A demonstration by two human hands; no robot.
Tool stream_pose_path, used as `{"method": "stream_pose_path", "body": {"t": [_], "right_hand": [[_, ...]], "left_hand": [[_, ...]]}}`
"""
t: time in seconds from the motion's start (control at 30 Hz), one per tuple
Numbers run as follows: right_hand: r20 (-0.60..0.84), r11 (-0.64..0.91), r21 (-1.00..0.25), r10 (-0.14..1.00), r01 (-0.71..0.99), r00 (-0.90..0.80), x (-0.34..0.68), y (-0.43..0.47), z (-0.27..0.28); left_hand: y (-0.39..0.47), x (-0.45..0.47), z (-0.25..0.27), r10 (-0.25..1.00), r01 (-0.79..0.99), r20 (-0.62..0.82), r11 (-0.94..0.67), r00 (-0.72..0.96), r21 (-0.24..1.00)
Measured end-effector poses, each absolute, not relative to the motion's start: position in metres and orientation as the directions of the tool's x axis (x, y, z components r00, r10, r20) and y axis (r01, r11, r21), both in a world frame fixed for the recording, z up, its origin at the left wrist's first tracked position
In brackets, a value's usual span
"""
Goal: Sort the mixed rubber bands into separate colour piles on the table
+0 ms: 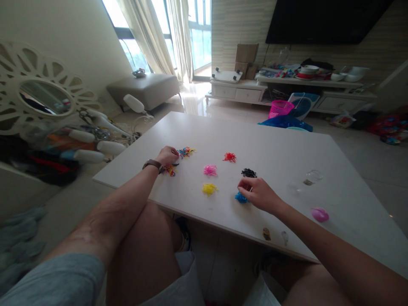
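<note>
My left hand (168,155), with a watch (153,165) on the wrist, has its fingers pinched at the edge of a mixed multicoloured pile (187,152) of thin stringy pieces that look like small rubber bands. A second mixed pile (170,171) lies partly under that hand. Over the blue pile (241,197) my right hand (259,193) hovers or touches, fingertips together; what they hold is too small to make out. Single-colour piles lie around: black (248,172) just beyond my right hand, red (229,157), pink (210,170) and yellow (209,189).
On the white table (280,153), a clear container (314,176) and a pink-purple object (319,214) lie at the right. A small yellow-brown figure (266,233) and a small clear item (284,237) are near the front edge. A pink basket (279,108) stands beyond the table.
</note>
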State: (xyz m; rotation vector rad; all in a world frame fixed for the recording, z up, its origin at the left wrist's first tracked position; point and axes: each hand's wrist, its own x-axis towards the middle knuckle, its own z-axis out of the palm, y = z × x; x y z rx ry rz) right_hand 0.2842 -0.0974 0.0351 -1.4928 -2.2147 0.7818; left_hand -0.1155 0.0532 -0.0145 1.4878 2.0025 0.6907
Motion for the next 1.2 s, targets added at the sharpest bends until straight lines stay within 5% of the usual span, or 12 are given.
{"method": "stream_pose_path", "body": {"t": [0.23,0.73,1.03,1.2], "right_hand": [[-0.014,0.285,-0.630,0.926,0.722,-0.378,0.286,-0.097,0.033],[-0.040,0.268,-0.622,0.928,0.736,-0.372,0.285,-0.097,0.034],[-0.045,0.271,-0.609,0.926,0.745,-0.374,0.284,-0.096,0.032],[-0.046,0.280,-0.611,0.921,0.740,-0.387,0.283,-0.096,0.029]], "left_hand": [[0.058,-0.119,-0.015,0.961,0.731,-0.066,0.249,-0.270,0.635],[0.054,-0.114,-0.009,0.956,0.618,-0.071,0.239,-0.284,0.749],[0.048,-0.079,0.010,0.999,0.547,-0.020,0.031,-0.026,0.837],[0.056,-0.087,0.003,0.980,0.548,0.028,0.088,-0.199,0.832]]}}
